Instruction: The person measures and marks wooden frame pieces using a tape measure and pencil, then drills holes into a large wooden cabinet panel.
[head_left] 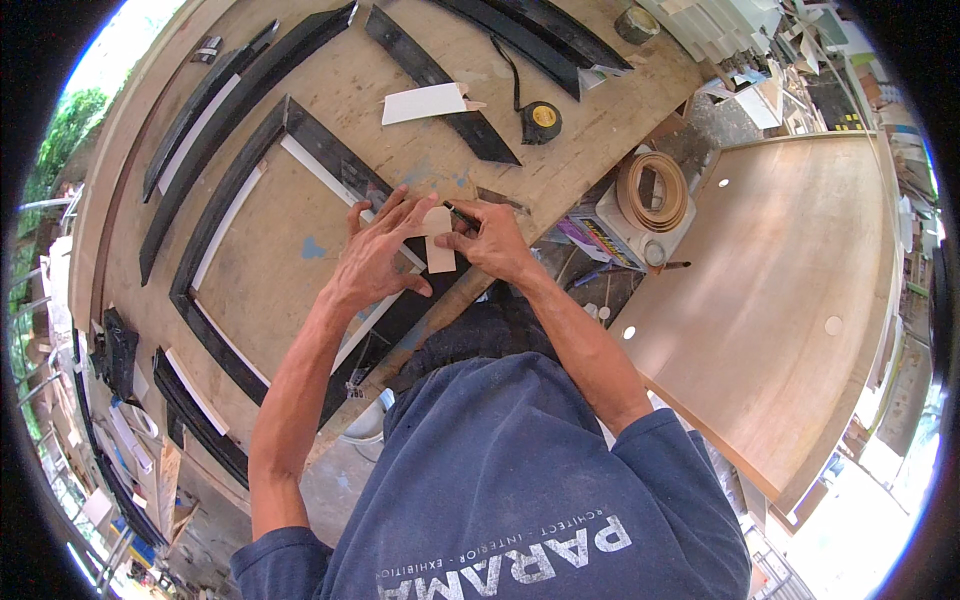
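A black frame (228, 347) with mitred corners and pale inner strips lies on the wooden workbench. My left hand (380, 250) rests on its near right corner, fingers spread and thumb stretched out, the fingertips by a small pale piece (441, 255) with a rounded end. That piece lies over the black corner, between my two hands. In my right hand (498, 243) a short dark pen-like tool (460, 214) is pinched, slanting toward the pale piece. The thumb of my right hand is close against the piece's edge. The tool's tip is too small to make out.
On the bench (330, 80) lie several loose black strips, a white block (424, 103) and a yellow-black tape measure (541, 121). To the right, a roll of brown edging (652, 190) sits on a box beside a large wooden panel (770, 300). The bench edge runs close before me.
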